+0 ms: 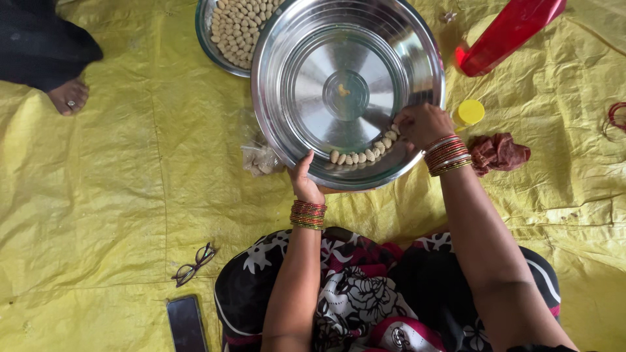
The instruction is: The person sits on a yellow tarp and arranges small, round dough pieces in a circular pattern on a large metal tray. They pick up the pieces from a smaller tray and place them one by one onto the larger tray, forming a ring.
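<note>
A crinkled yellow tarp (104, 195) covers the floor under everything. On it, just beyond my knees, sits the big round steel pan (347, 91), shiny and smooth with ringed ridges in its base. My left hand (304, 179) grips its near rim, thumb inside. My right hand (422, 124) is curled at the right inner wall, fingertips pinched on the end of a curved row of pale oval nuts (365, 154) lying along the near inner slope. Far left, partly under the pan, a smaller steel plate (207, 32) is heaped with the same nuts. A glossy red plastic piece (512, 29) lies far right. A rumpled maroon cloth (499, 153) lies right of my wrist, a yellow cap (469, 112) just beyond it. Near left lie a dark phone (187, 324) and thin-framed glasses (193, 264).
</note>
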